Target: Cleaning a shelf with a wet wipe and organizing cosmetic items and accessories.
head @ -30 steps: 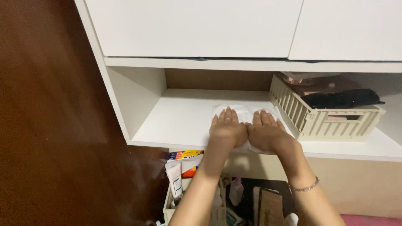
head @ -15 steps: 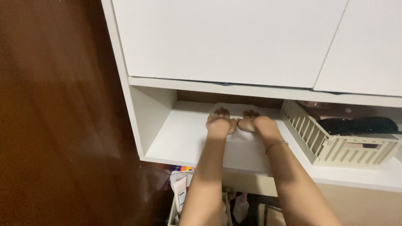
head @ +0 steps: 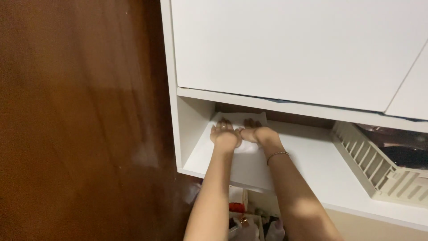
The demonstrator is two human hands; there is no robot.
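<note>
Hands lay side by side deep in the open shelf (head: 307, 156) of a white cabinet, seen from the head camera. The left hand (head: 225, 136) and the right hand (head: 257, 134) pressed flat, palms down and fingers spread forward, on a white folded cloth (head: 243, 119) that rested on the shelf board near its back left corner, close to the cabinet's side wall (head: 191, 125). Neither hand gripped anything; both were open, and their thumbs met over the cloth. A thin bracelet (head: 277, 155) circled the right wrist. To the right on the same shelf, well apart from the hands, stood a cream slatted basket (head: 379, 169) holding dark items too dim to name. White cabinet doors (head: 290, 49) closed the space above. A brown wooden panel (head: 80, 120) filled the left side, blurred. Below the shelf edge, between the forearms, sat a jumble of small containers (head: 243, 221), unclear in detail.
</note>
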